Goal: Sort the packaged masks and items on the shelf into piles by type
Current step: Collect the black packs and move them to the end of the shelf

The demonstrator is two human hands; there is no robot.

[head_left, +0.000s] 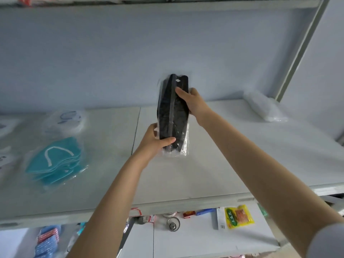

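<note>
A: Item in hand? 
B: Stack of black masks (173, 116) in clear sleeves, held upright above the middle of the shelf (214, 164). Left hand (156, 140) grips the lower end, thumb across the front; right hand (191, 103) clasps the upper right edge. Not yet set down.

A: Piles already formed?
B: Three, as far as can be seen. Teal masks (55, 161), bagged, fanned in a heap at left. White masks (65, 121) with blue loops, bagged, just behind the teal. A clear-wrapped white bundle (264, 107) at far right, by the upright; contents unclear.

A: Left to do?
B: By my reckoning the black stack needs a spot of its own, likely the bare middle. More white packets (5, 142) at the far left edge, blurred, status unknown.

A: Lower shelf?
B: Yellow snack packet (239, 216), blue-and-red packets (47, 241), small oddments. Seemingly unsorted.
</note>
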